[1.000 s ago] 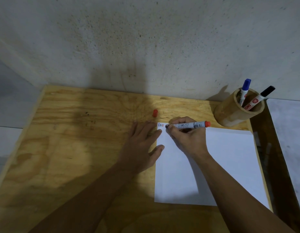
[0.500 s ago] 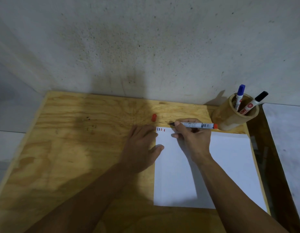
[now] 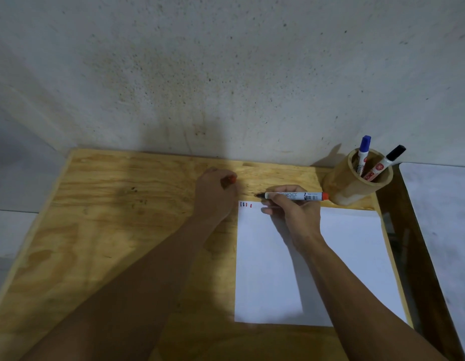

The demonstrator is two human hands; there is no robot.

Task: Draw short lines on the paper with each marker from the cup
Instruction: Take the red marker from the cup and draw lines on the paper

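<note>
A white paper (image 3: 351, 256) lies on the right half of the wooden table (image 3: 108, 230). Short black, blue and red lines (image 3: 245, 204) mark its top left corner. My right hand (image 3: 294, 212) grips an uncapped red marker (image 3: 299, 196), held level just past the paper's far edge with its tip pointing left. My left hand (image 3: 215, 196) has its fingers curled round the small red cap (image 3: 231, 180) on the table, left of the marker's tip. A wooden cup (image 3: 354, 183) at the back right holds a blue-capped marker (image 3: 363, 155) and a black-capped marker (image 3: 385, 162).
A speckled grey wall (image 3: 226, 74) rises right behind the table's far edge. To the right of the table runs a dark gap, then a pale surface (image 3: 445, 217). The left half of the table is bare wood.
My right hand lifted the red marker off the paper, leaving new red lines. My left hand left the paper's edge, moved back and closed on the red cap.
</note>
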